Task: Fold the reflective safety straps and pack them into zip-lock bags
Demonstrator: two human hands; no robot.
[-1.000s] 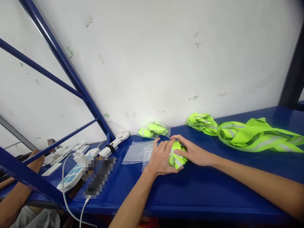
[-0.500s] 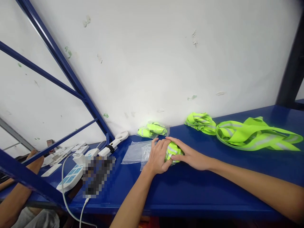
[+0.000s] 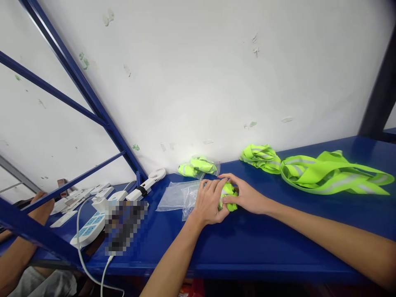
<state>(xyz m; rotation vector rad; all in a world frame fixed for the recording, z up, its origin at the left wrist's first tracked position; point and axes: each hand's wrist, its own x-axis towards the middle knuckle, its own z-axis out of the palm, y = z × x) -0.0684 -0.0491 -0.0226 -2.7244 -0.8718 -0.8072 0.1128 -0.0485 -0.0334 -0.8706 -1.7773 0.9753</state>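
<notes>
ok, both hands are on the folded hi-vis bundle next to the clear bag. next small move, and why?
Probably slide the bundle left into the clear bag. Left hand and right hand press it into a tight wad, and the bag lies flat beside the left fingers. I can't tell whether the bag mouth is open.

Bright even light, soft shadows, wide-angle edge bending, one pixelated patch
</notes>
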